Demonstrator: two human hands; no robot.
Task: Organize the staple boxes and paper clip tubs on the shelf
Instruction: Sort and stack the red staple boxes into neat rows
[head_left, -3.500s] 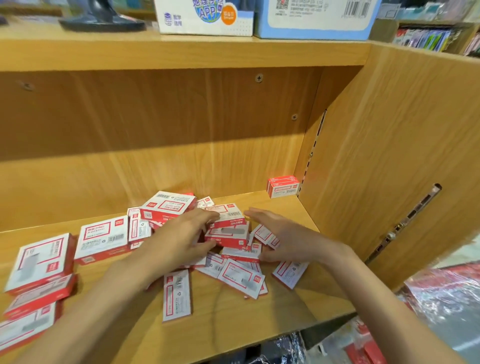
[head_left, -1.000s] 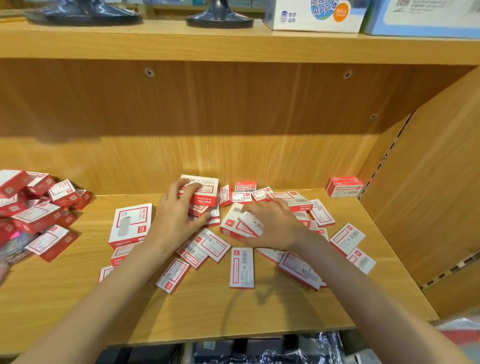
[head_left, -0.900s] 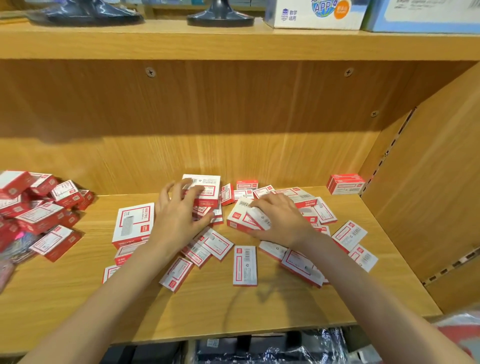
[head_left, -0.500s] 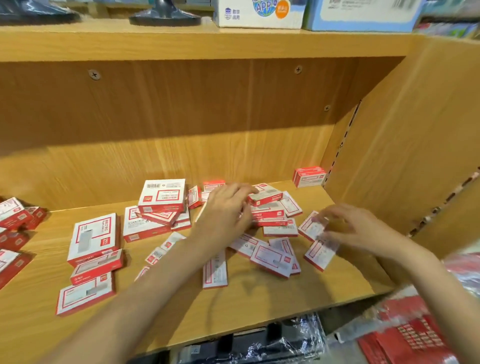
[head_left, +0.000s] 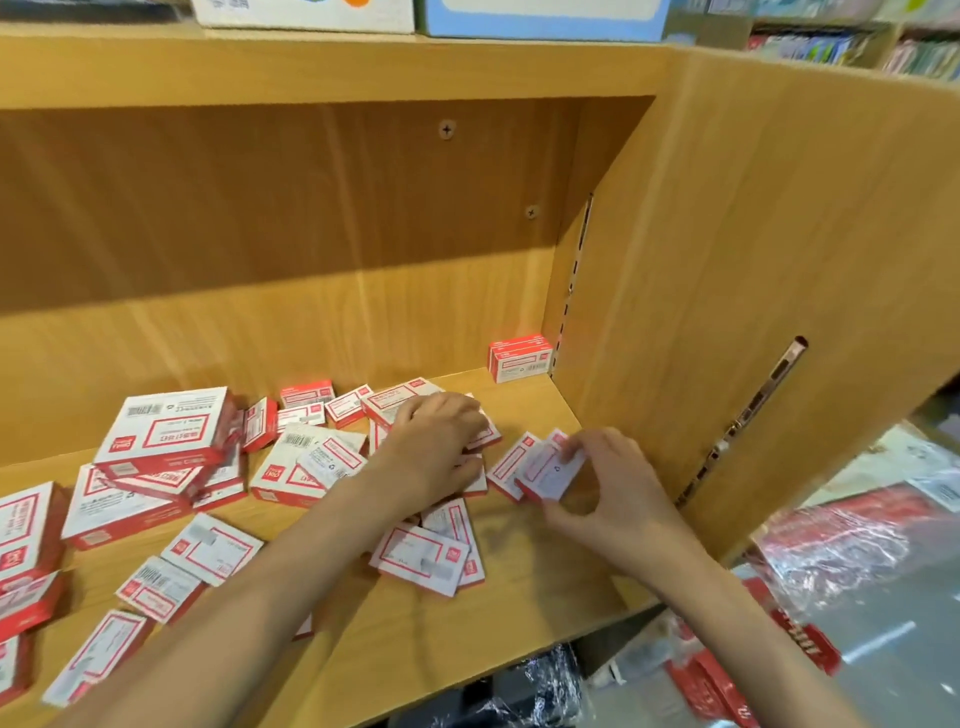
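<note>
The right hand (head_left: 613, 493) pinches a small red-and-white staple box (head_left: 548, 473) between thumb and fingertips, tilted up off the wooden shelf (head_left: 524, 566) near its right end, just beside another small box (head_left: 511, 464) lying flat. The left hand (head_left: 434, 449) lies palm-down on the scattered pile of small boxes (head_left: 363, 410) in the middle of the shelf, fingers bent over a couple of them — whether it actually grips one cannot be told from here. In front of that hand two more flat boxes (head_left: 423, 556) overlap near the shelf's front edge. To the left sit bigger boxes of the same red-and-white kind (head_left: 166, 431), stacked loosely and askew, with others (head_left: 156, 584) spread flat toward the left edge. One neat little stack of boxes (head_left: 519, 358) stands apart in the back right corner, against the side panel (head_left: 753, 260) — well clear of the jumble.
</note>
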